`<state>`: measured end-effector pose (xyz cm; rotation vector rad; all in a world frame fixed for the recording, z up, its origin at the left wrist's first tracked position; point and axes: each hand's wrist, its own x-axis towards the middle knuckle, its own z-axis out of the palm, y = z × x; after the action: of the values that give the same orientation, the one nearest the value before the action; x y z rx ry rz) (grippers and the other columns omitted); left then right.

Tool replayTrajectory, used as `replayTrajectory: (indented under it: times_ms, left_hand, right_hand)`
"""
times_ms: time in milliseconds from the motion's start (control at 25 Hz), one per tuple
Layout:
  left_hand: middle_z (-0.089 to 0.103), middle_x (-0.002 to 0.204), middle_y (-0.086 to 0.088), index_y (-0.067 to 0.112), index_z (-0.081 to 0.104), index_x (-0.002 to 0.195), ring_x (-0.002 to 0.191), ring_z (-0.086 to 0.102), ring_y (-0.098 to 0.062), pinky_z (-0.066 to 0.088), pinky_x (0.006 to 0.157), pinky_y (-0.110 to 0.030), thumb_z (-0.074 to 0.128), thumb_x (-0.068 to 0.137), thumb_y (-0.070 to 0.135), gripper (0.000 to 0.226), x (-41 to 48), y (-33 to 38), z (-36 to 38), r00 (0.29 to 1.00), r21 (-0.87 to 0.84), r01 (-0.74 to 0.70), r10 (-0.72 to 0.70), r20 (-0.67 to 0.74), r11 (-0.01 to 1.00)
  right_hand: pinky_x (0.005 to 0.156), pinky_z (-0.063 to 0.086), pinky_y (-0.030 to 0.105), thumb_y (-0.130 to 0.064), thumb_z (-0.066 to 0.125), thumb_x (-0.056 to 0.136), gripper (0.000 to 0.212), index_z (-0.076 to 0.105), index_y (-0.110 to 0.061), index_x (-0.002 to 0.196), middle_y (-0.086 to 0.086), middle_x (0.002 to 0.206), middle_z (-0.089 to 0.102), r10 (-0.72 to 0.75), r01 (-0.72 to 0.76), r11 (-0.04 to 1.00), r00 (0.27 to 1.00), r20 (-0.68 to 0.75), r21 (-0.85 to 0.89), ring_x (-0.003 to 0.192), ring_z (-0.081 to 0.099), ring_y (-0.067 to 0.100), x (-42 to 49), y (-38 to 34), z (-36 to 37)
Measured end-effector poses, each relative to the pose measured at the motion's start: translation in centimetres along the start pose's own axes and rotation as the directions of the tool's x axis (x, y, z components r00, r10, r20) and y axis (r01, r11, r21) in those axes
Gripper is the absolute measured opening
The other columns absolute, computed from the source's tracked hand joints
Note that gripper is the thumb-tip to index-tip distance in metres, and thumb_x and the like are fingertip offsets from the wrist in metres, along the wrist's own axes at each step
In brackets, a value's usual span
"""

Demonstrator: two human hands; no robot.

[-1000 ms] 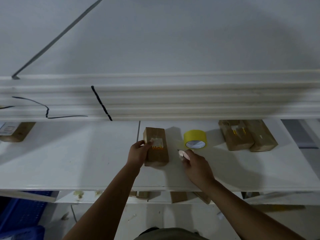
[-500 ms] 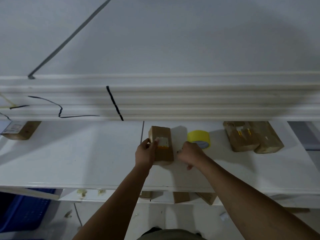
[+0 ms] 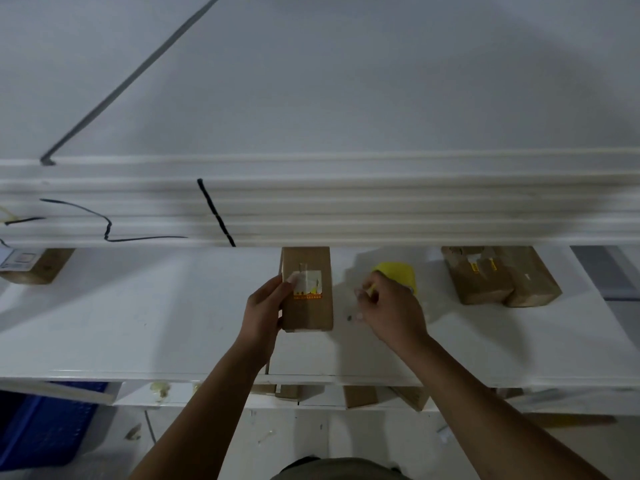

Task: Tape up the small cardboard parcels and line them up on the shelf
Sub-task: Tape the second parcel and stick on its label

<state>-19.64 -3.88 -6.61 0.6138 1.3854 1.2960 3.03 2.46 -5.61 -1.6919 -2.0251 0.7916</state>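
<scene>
Parcel (image 3: 308,308): left hand (image 3: 265,308) grips left edge; right hand (image 3: 391,310) pinches tape roll (image 3: 401,271).

A stockroom or packing corner, long white shelf (image 3: 138,323), brown cardboard parcels (image 3: 485,282) lying on it, a yellow tape roll (image 3: 403,271) near them, more boxes (image 3: 360,396) on the tier below, a blue plastic crate (image 3: 45,424) on the floor (image 3: 277,438).
</scene>
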Motion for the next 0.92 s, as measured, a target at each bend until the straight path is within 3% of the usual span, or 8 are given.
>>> replayTrajectory:
  times_ms: [40, 120, 400, 480, 560, 640, 760, 920]
  left_hand:
    - [0.078, 0.113, -0.011, 0.026, 0.078, 0.121, 0.105, 0.076, -0.027, 0.065, 0.084, -0.052, 0.069, 0.099, 0.044, 0.03, -0.4, 0.2, 0.0, 1.0, 0.009, -0.011, 0.011, 0.013, 1.0]
    - [0.078, 0.115, -0.008, 0.03, 0.077, 0.123, 0.105, 0.077, -0.025, 0.065, 0.084, -0.052, 0.07, 0.097, 0.047, 0.032, -1.0, 0.4, 0.5, 0.999, 0.02, -0.028, 0.028, 0.026, 0.999]
    - [0.08, 0.115, -0.003, 0.033, 0.074, 0.129, 0.104, 0.078, -0.024, 0.066, 0.083, -0.049, 0.071, 0.094, 0.049, 0.039, -2.6, 1.1, 2.5, 0.994, 0.026, -0.106, 0.107, -0.023, 0.994]
    - [0.079, 0.116, -0.006, 0.031, 0.073, 0.13, 0.106, 0.077, -0.028, 0.065, 0.088, -0.055, 0.07, 0.096, 0.047, 0.037, -3.1, 0.7, 3.4, 0.995, 0.004, -0.098, 0.098, -0.018, 0.995]
    - [0.077, 0.119, -0.011, 0.031, 0.072, 0.131, 0.109, 0.076, -0.032, 0.062, 0.092, -0.06, 0.066, 0.102, 0.043, 0.032, -3.8, 0.2, 4.5, 0.997, -0.02, -0.08, 0.08, -0.024, 0.997]
    - [0.075, 0.122, -0.012, 0.032, 0.069, 0.135, 0.111, 0.075, -0.032, 0.062, 0.093, -0.059, 0.064, 0.104, 0.039, 0.032, -4.4, 0.1, 5.2, 0.995, -0.025, -0.099, 0.099, -0.029, 0.995]
    - [0.077, 0.115, -0.005, 0.046, 0.071, 0.128, 0.106, 0.077, -0.024, 0.067, 0.082, -0.047, 0.069, 0.102, 0.034, 0.029, -5.0, 1.4, 5.1, 0.984, -0.012, -0.179, 0.179, -0.006, 0.984]
    - [0.075, 0.119, -0.009, 0.039, 0.07, 0.134, 0.109, 0.076, -0.028, 0.065, 0.087, -0.05, 0.066, 0.1, 0.046, 0.035, -4.9, 2.7, 3.7, 0.986, 0.034, -0.146, 0.142, 0.087, 0.989]
  right_hand:
    - [0.071, 0.063, 0.046, -0.037, 0.064, 0.101, 0.019, 0.065, -0.026, 0.116, -0.007, 0.096, 0.069, 0.021, -0.013, 0.963, 0.999, -0.03, 0.27, 0.086, 0.073, 0.019, 0.0, -0.7, 0.1]
    - [0.08, 0.064, 0.048, -0.032, 0.067, 0.101, 0.028, 0.067, -0.03, 0.129, -0.013, 0.107, 0.067, 0.021, -0.015, 0.839, 1.0, -0.005, 0.544, 0.093, 0.072, 0.013, 0.0, -2.1, 0.1]
    - [0.088, 0.063, 0.045, -0.028, 0.077, 0.095, 0.005, 0.081, -0.031, 0.097, -0.007, 0.093, 0.081, 0.169, -0.058, 0.674, 0.983, -0.077, 0.736, 0.09, 0.079, 0.014, -0.8, -3.1, 2.2]
    - [0.086, 0.062, 0.045, -0.03, 0.076, 0.095, 0.008, 0.076, -0.031, 0.087, -0.006, 0.089, 0.08, 0.294, -0.133, 0.559, 0.955, -0.045, 0.818, 0.091, 0.078, 0.018, -1.0, -3.7, 2.8]
    - [0.077, 0.056, 0.039, -0.035, 0.069, 0.1, 0.02, 0.064, -0.03, 0.081, -0.013, 0.081, 0.073, 0.35, -0.142, 0.58, 0.932, -0.088, 0.803, 0.084, 0.071, 0.012, -1.0, -4.1, 3.3]
    - [0.079, 0.053, 0.041, -0.039, 0.058, 0.106, 0.023, 0.056, -0.027, 0.086, -0.004, 0.088, 0.07, 0.352, -0.182, 0.578, 0.935, -0.042, 0.796, 0.088, 0.066, 0.017, -0.9, -4.1, 3.6]
    - [0.091, 0.051, 0.044, -0.032, 0.047, 0.112, 0.02, 0.062, -0.018, 0.109, 0.019, 0.123, 0.068, 0.299, -0.234, 0.492, 0.95, 0.09, 0.839, 0.103, 0.066, 0.025, -1.2, -3.3, 3.3]
    - [0.098, 0.051, 0.051, -0.038, 0.05, 0.108, 0.036, 0.07, -0.017, 0.128, 0.01, 0.126, 0.074, 0.163, -0.264, 0.216, 0.959, 0.232, 0.94, 0.109, 0.07, 0.025, -2.4, -3.4, 2.2]
